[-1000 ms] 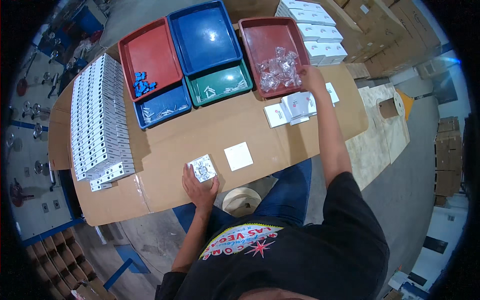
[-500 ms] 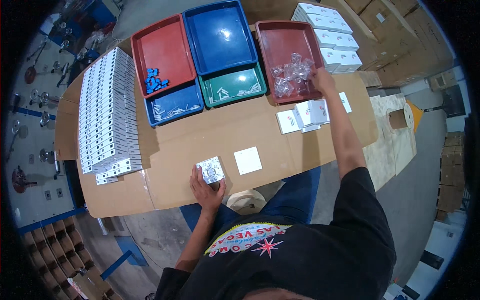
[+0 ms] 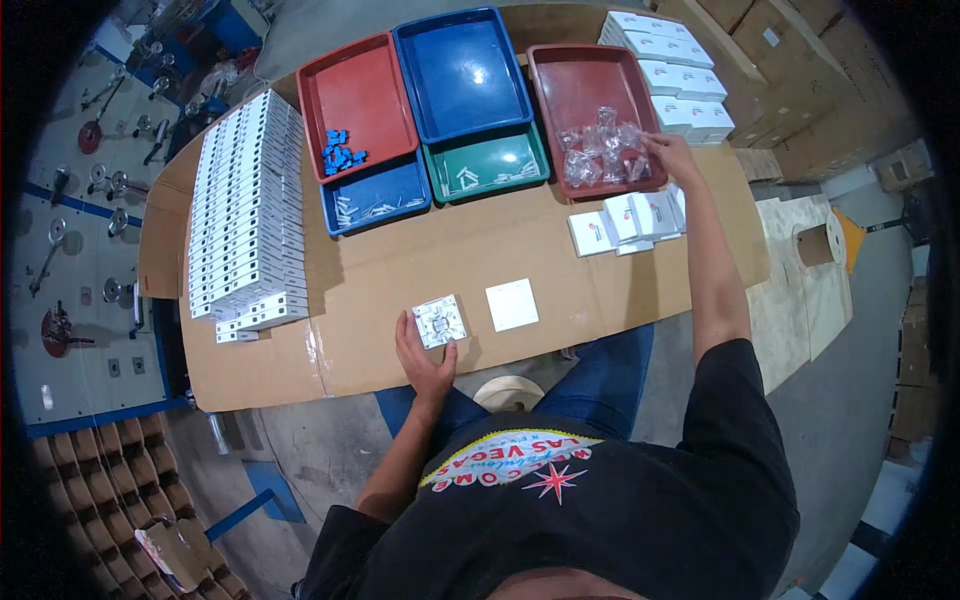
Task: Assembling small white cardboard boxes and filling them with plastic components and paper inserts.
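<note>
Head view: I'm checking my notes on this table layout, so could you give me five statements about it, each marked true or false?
1. The left hand is at the white square part. True.
2. The right hand is over the green tray. False: it is at the right side of the right red tray.
3. Small blue pieces lie in the left red tray. True.
4. The flat white plate lies left of the white square part. False: the plate lies to its right.
5. The clear plastic bags are in the large blue tray. False: they are in the right red tray.
</note>
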### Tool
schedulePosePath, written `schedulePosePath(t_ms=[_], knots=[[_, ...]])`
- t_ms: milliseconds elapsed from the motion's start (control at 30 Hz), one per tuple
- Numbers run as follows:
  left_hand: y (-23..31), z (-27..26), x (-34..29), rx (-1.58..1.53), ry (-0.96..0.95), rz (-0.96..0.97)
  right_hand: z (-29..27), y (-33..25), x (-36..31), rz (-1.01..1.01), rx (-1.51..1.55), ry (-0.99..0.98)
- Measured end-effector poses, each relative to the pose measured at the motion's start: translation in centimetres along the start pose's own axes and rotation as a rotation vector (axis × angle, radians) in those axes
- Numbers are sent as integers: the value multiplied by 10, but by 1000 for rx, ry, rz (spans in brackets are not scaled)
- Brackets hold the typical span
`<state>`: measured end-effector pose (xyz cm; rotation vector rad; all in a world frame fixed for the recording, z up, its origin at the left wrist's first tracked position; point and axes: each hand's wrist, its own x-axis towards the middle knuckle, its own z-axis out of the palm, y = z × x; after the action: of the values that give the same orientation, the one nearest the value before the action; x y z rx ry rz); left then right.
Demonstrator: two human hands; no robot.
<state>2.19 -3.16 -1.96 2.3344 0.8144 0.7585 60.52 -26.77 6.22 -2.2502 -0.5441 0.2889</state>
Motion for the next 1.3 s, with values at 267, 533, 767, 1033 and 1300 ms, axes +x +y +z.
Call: schedulePosePath(t_ms=[267, 533, 767, 1033, 1300], knots=[[42, -7, 18, -309, 29, -22, 22, -60, -61, -194, 142, -176], [137, 11, 40, -1117, -319, -506, 131, -155, -294, 14, 522, -723], [130, 2, 33, -1011, -295, -549, 144, -146, -317, 184, 812, -671], [132, -29, 30, -453, 101, -161, 146, -154, -321, 235, 783, -667], [119, -28, 18, -355, -159, 110, 158, -164, -334, 182, 635, -531]])
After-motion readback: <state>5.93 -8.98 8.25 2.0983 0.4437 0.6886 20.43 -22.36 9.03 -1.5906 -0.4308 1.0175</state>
